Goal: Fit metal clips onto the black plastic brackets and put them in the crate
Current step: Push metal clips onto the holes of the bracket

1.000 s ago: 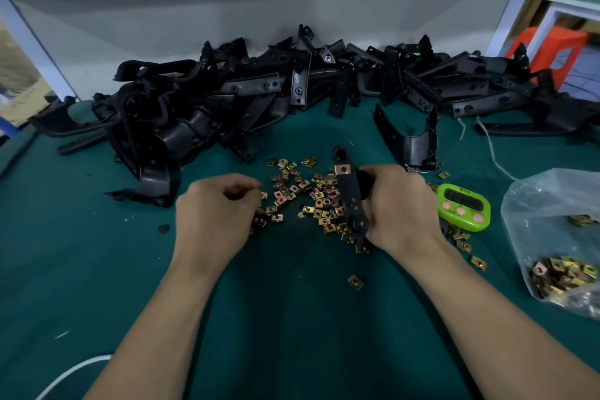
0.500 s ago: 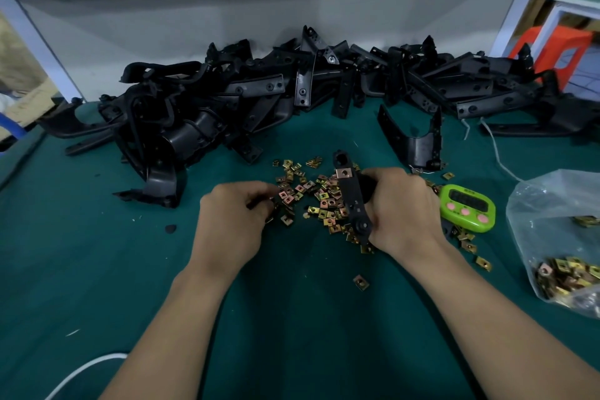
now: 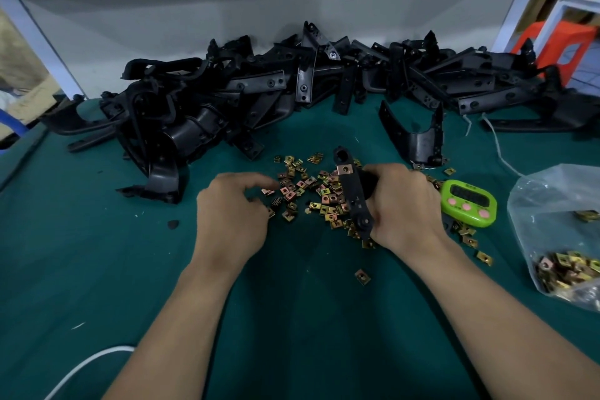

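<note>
Crossing the green cloth [image 3: 292, 318] from the left, the left hand [image 3: 232, 214] is now arriving at the loose clips [image 3: 311, 195], fingers curling over them; whether they are pinching one, I cannot tell. The right hand [image 3: 402, 204] is still wrapping the bracket [image 3: 352, 191], with one fitted clip [image 3: 344, 169] showing near its top, so another is probably being fetched. Beyond, the bracket heap [image 3: 292, 91] is walling the far side and the timer [image 3: 467, 201] is crowding the right hand; the near cloth is lying open.

Matt dark-green cloth covers the worktop [image 3: 97, 269]. Heaped black plastic brackets [image 3: 201, 127] show a dull, smooth sheen, and the narrow black plastic bracket [image 3: 353, 195] looks the same. Small brass-coloured metal clips [image 3: 328, 201] glint. The clear plastic bag [image 3: 552, 191] is crinkly and glossy, the lime-green plastic timer [image 3: 469, 203] shiny.
</note>
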Tool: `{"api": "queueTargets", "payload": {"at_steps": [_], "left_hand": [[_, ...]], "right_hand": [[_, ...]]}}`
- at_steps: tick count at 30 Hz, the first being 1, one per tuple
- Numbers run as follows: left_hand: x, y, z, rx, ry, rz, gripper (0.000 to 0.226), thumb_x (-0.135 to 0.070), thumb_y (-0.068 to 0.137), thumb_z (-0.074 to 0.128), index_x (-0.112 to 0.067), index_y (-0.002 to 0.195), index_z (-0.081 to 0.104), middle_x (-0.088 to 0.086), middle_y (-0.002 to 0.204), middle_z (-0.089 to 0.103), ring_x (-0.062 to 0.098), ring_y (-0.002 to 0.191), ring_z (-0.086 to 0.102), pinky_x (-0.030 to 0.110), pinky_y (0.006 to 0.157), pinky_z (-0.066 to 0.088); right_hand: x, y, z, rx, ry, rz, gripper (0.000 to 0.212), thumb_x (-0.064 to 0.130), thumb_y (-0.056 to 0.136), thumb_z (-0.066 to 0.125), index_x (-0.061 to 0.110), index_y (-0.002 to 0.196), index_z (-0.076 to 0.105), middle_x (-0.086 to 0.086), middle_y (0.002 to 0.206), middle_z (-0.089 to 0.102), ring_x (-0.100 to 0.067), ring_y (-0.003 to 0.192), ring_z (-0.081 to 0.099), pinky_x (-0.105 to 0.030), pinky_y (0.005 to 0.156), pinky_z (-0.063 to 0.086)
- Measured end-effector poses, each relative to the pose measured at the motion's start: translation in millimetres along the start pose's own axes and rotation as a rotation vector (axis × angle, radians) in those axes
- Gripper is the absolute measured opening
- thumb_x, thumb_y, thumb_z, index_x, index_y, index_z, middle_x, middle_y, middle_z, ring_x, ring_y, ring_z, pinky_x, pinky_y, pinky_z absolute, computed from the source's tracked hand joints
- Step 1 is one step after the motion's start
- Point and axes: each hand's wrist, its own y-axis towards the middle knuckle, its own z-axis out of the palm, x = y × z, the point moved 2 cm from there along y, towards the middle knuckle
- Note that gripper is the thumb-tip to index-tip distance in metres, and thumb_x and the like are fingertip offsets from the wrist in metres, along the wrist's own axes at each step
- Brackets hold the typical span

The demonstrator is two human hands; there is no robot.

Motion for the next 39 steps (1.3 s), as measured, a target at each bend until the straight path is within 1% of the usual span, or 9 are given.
{"api": "queueTargets", "payload": {"at_steps": [5, 9, 12, 15, 24, 28, 31, 35, 39], "left_hand": [[0, 3, -18, 0.024, 0.235, -0.051, 0.047, -0.002, 0.071, 0.049, -0.042, 0.064, 0.074, -0.021, 0.059, 0.063, 0.003, 0.06, 0.056, 0.022, 0.052, 0.042], [8, 6, -24, 0.236, 0.409, -0.095, 0.035, -0.017, 0.077, 0.059, -0.049, 0.071, 0.072, -0.021, 0.065, 0.067, 0.004, 0.072, 0.062, 0.021, 0.059, 0.044], [12, 9, -28, 0.448, 0.269, -0.083, 0.03, -0.024, 0.072, 0.076, -0.052, 0.081, 0.073, -0.023, 0.073, 0.07, 0.001, 0.074, 0.066, 0.024, 0.071, 0.056], [15, 10, -29, 0.583, 0.139, -0.051, 0.04, -0.014, 0.069, 0.086, -0.048, 0.087, 0.077, -0.016, 0.08, 0.073, -0.001, 0.071, 0.066, 0.012, 0.066, 0.053], [15, 8, -17, 0.383, -0.472, -0.082, 0.049, 0.015, 0.072, 0.079, -0.027, 0.097, 0.081, -0.007, 0.078, 0.068, 0.007, 0.074, 0.062, 0.018, 0.073, 0.053], [10, 7, -5, 0.366, -0.637, -0.101, 0.047, 0.019, 0.07, 0.078, -0.017, 0.101, 0.08, -0.001, 0.081, 0.068, 0.012, 0.074, 0.064, 0.02, 0.069, 0.054], [5, 5, 3, 0.379, -0.699, -0.116, 0.042, 0.018, 0.069, 0.079, -0.008, 0.103, 0.079, 0.013, 0.086, 0.07, 0.021, 0.076, 0.065, 0.028, 0.069, 0.055], [9, 8, 0, 0.153, -0.512, -0.1, 0.045, 0.013, 0.073, 0.08, -0.028, 0.091, 0.08, -0.009, 0.078, 0.072, 0.006, 0.073, 0.066, 0.018, 0.071, 0.053], [14, 8, -11, 0.038, 0.006, -0.063, 0.044, 0.004, 0.083, 0.066, -0.038, 0.088, 0.075, -0.02, 0.073, 0.069, -0.01, 0.066, 0.063, 0.001, 0.054, 0.041]], "right_hand": [[0, 0, 0, 0.001, -0.001, -0.018, 0.034, 0.016, 0.069, 0.071, 0.03, 0.099, 0.07, 0.004, 0.063, 0.054, -0.039, 0.076, 0.065, -0.032, 0.06, 0.039], [1, 0, 0, -0.001, -0.011, -0.021, 0.035, 0.016, 0.069, 0.071, 0.029, 0.102, 0.071, 0.004, 0.062, 0.051, -0.04, 0.075, 0.065, -0.032, 0.06, 0.039], [2, 0, 0, -0.002, -0.021, -0.023, 0.037, 0.016, 0.069, 0.07, 0.029, 0.103, 0.071, 0.001, 0.065, 0.055, -0.04, 0.076, 0.065, -0.032, 0.06, 0.04], [3, 0, 1, 0.004, -0.03, -0.012, 0.036, 0.015, 0.069, 0.069, 0.029, 0.102, 0.071, -0.001, 0.066, 0.056, -0.04, 0.077, 0.066, -0.032, 0.06, 0.041], [8, -4, -3, -0.039, -0.036, -0.096, 0.037, 0.015, 0.065, 0.069, 0.03, 0.099, 0.071, -0.001, 0.065, 0.06, -0.039, 0.073, 0.065, -0.032, 0.059, 0.041], [19, -10, 1, 0.026, 0.226, -0.221, 0.013, 0.02, 0.067, 0.057, 0.03, 0.076, 0.058, 0.004, 0.055, 0.055, -0.024, 0.054, 0.052, -0.029, 0.048, 0.036], [34, -15, 4, 0.096, 0.382, -0.343, 0.016, 0.027, 0.076, 0.06, 0.035, 0.068, 0.049, 0.01, 0.061, 0.055, -0.012, 0.052, 0.048, -0.031, 0.049, 0.04], [27, -16, 6, 0.106, 0.184, -0.344, 0.01, 0.034, 0.073, 0.047, 0.032, 0.078, 0.056, 0.011, 0.062, 0.058, -0.011, 0.058, 0.053, -0.028, 0.05, 0.041], [14, -10, 6, 0.23, 0.151, -0.265, 0.03, 0.029, 0.081, 0.071, 0.05, 0.072, 0.052, 0.019, 0.059, 0.057, -0.01, 0.051, 0.047, -0.031, 0.047, 0.033]]}}
